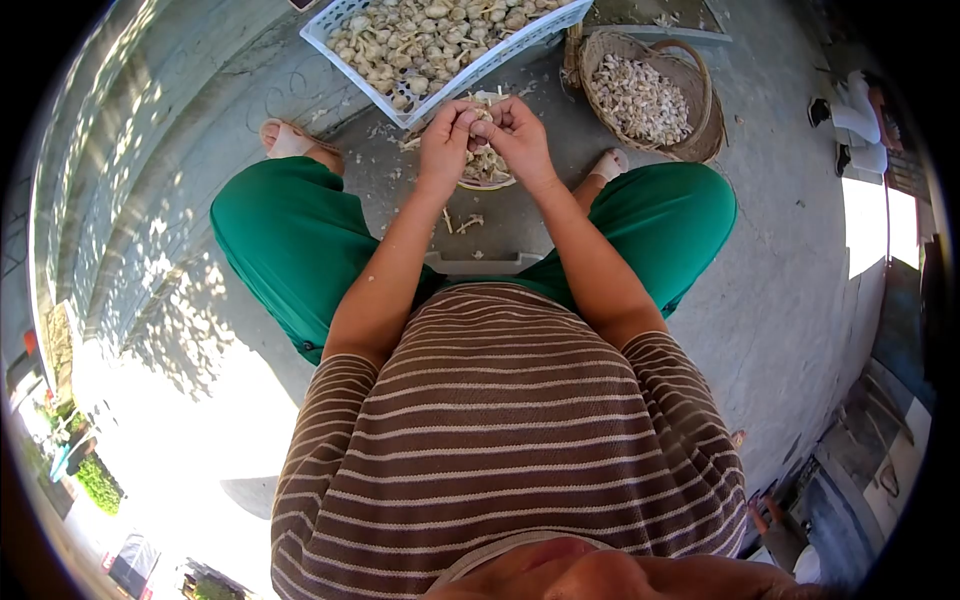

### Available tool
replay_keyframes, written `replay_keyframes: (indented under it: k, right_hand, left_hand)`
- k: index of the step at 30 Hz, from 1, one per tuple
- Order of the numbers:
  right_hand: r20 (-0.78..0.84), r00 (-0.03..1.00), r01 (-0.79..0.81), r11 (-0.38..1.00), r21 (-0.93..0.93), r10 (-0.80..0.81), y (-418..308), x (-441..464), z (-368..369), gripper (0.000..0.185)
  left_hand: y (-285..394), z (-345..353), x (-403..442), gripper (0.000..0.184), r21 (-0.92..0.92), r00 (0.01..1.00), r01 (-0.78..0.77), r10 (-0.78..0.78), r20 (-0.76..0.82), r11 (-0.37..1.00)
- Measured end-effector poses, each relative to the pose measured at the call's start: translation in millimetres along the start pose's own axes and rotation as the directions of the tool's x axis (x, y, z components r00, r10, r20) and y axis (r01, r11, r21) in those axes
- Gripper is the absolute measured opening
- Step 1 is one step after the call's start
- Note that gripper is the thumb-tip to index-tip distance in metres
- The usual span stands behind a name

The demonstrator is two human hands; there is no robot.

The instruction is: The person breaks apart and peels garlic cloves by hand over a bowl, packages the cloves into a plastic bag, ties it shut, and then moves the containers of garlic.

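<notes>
Both my hands meet above a small bowl (487, 184) that stands between my feet and holds pale garlic scraps. My left hand (446, 140) and my right hand (514, 137) pinch a piece of garlic (482, 114) between them, mostly covered by the fingers. Beyond them, a white plastic crate (455, 88) is full of whole garlic bulbs (425, 45). To the right of my hands, a woven basket (708, 125) with a handle holds many loose cloves (640, 100).
Stalk scraps (468, 223) and bits of skin lie on the concrete floor (780, 250). My sandalled feet flank the bowl. Another person's legs (860, 125) show at the far right. A tray edge (670, 32) sits behind the basket.
</notes>
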State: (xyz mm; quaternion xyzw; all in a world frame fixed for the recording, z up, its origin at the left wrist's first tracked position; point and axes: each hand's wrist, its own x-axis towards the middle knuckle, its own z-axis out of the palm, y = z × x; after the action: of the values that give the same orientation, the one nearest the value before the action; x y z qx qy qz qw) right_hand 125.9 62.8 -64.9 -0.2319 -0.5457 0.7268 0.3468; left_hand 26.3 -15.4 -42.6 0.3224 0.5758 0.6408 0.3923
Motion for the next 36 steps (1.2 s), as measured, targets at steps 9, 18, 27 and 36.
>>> replay_keyframes:
  k: [9,18,27,36]
  right_hand:
    - [0.007,0.993,-0.119,0.984,0.130,0.119,-19.2,-10.8,9.4,0.007]
    - [-0.064,0.976,-0.170,0.914,0.367,0.207,-35.8,-7.2,10.2,0.010]
    - [0.020,0.991,-0.133,0.989,0.058,0.132,-22.7,-7.5,10.9,0.013]
    - [-0.054,0.997,-0.055,0.991,0.118,0.062,-31.2,-17.6,23.9,0.007]
  left_hand:
    - [0.7,-0.7,-1.6,0.021,-0.268,0.990,0.114,-0.131,-0.049,0.957]
    - [6.7,1.5,-1.2,0.019,-0.469,0.988,0.126,-0.151,-0.017,0.874]
    - [-8.7,3.9,-3.4,0.013,0.317,0.979,-0.103,0.152,-0.135,0.943]
    - [15.5,10.2,-8.5,0.011,-0.334,0.942,0.282,-0.325,-0.079,0.899]
